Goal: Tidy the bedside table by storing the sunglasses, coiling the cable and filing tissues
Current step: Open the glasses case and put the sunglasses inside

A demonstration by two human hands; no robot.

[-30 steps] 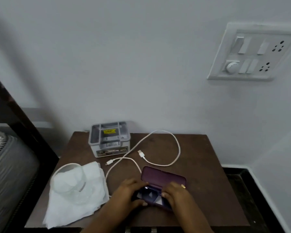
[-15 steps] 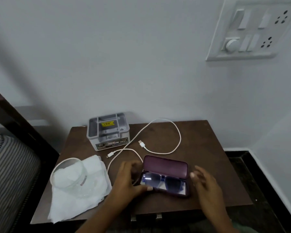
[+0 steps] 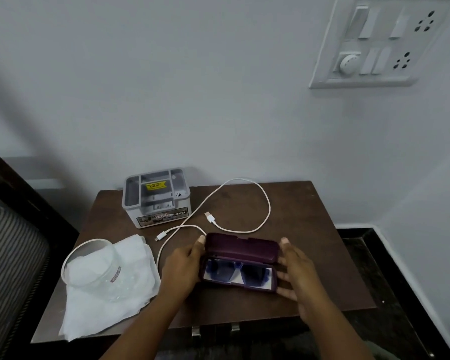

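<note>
Sunglasses [image 3: 235, 272] lay lenses-up in the open purple case [image 3: 255, 255].
Your left hand [image 3: 185, 266] gripped its left end, thumb on the lid [image 3: 234, 246]; your right hand [image 3: 298, 271] touched its right end, fingers [image 3: 283, 277] straight. A frame sitting proud could have jammed the lid; the cable [image 3: 210, 218] just behind it might have snagged.

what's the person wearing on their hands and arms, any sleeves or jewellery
Nothing that shows: the left hand and right hand are ungloved, both forearms are bare down to the frame's edge with no sleeve, and no watch, bracelet or ring is visible.
</note>
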